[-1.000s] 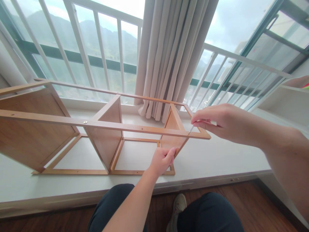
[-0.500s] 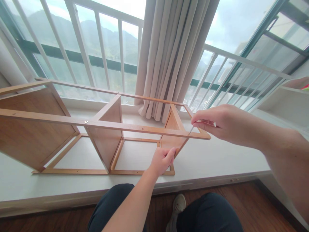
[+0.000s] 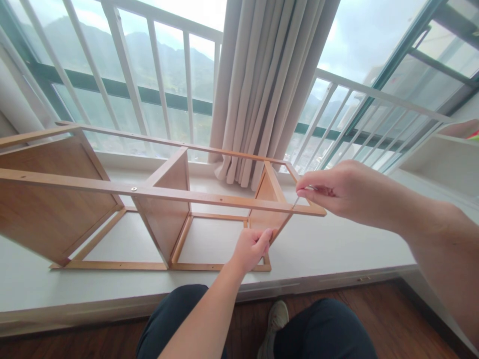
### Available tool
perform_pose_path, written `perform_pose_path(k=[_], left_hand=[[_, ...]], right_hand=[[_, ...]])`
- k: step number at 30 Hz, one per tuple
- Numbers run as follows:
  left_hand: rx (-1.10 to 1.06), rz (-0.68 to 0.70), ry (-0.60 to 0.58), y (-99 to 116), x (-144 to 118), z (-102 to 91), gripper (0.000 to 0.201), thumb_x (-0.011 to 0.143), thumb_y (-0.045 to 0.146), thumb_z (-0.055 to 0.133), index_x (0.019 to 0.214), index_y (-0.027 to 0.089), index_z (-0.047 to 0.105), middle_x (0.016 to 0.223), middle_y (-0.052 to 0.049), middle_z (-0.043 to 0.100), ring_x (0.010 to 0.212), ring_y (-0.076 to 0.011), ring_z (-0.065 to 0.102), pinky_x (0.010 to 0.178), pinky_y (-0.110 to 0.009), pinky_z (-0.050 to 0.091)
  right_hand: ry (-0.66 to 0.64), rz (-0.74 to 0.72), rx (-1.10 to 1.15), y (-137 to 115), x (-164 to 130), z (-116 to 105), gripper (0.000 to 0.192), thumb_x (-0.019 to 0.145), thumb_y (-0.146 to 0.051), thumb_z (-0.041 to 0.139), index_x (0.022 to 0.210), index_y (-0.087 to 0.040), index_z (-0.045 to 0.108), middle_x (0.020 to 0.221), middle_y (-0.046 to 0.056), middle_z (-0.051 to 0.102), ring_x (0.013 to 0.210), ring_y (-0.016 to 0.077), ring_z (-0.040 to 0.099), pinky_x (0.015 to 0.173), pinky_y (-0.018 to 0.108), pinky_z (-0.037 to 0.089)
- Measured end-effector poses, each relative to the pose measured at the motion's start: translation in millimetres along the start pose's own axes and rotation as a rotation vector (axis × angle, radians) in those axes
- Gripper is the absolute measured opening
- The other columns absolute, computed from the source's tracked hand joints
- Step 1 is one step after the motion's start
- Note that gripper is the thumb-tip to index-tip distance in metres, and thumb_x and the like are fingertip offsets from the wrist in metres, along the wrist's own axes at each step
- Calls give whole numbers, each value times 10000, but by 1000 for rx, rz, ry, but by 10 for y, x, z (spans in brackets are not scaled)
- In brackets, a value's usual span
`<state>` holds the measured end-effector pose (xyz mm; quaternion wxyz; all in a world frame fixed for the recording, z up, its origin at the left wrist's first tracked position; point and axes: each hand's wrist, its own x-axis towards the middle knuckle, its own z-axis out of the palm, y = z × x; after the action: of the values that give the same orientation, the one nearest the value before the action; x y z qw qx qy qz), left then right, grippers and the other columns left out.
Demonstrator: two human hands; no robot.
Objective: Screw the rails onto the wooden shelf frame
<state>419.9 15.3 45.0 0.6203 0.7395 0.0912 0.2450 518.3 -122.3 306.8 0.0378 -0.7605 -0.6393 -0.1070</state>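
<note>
A wooden shelf unit (image 3: 168,194) lies on its side on the white window ledge, with several brown panels between its long rails. My right hand (image 3: 337,187) is closed around a thin metal hex key (image 3: 297,201), whose tip meets the near top rail close to its right end. Lower down, my left hand (image 3: 251,250) grips the edge of the right-hand shelf panel (image 3: 271,192), its fingers mostly hidden behind the wrist and thumb. A round metal fastener (image 3: 133,189) shows in the same rail further left.
The white ledge (image 3: 355,244) runs under the unit, its front edge just ahead of my knees. Behind are a beige curtain (image 3: 258,89), white railings (image 3: 157,70) and windows. White shelving (image 3: 441,154) stands at the right, and dark wood flooring (image 3: 374,314) lies below.
The hex key has turned slightly in my right hand, so more of its bent metal part shows by the fingers. My left hand and the shelf unit stay put.
</note>
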Motion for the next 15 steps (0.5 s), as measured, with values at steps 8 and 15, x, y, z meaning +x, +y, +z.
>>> perform_pose_path(k=[8, 15], left_hand=[[-3, 4, -3, -17, 2, -9, 700, 998, 617, 461, 436, 203, 517, 397, 13, 490, 446, -108, 473, 562, -268, 388], [-7, -2, -7, -8, -7, -8, 704, 990, 633, 458, 435, 202, 496, 401, 12, 484, 446, -102, 459, 531, -258, 357]], right_hand=[[-11, 112, 65, -8, -13, -35, 254, 977, -453, 587, 887, -253, 715, 549, -30, 562, 496, 147, 469, 578, 307, 333], [2, 153, 90, -13, -31, -55, 302, 971, -479, 613, 803, -246, 707, 566, -33, 588, 515, 133, 493, 572, 298, 326]])
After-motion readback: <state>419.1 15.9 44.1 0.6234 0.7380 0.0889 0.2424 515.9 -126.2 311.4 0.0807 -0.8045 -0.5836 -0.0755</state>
